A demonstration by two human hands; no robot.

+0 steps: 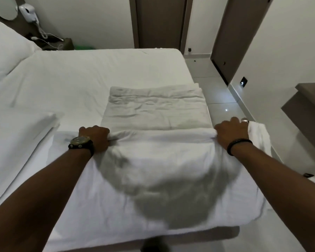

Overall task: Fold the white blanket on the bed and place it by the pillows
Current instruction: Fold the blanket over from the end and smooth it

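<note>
The white blanket [156, 110] lies partly folded near the bed's right edge, a rumpled rectangle with a thicker near layer bunched across it. My left hand [96, 138], a watch on its wrist, grips the left end of that near folded edge. My right hand [232, 133], with a ring and a black wristband, grips the right end, where a corner of blanket hangs past the mattress. A white pillow [5, 50] sits at the far left at the head of the bed. Another white pillow [16, 131] lies close at the left.
The bed [98, 70] has a white sheet. Tiled floor [220, 99] runs along its right side, with a brown door [235, 33] and a wall shelf [307, 102] beyond. A nightstand with cables and a wall phone [28, 13] stands at the back left.
</note>
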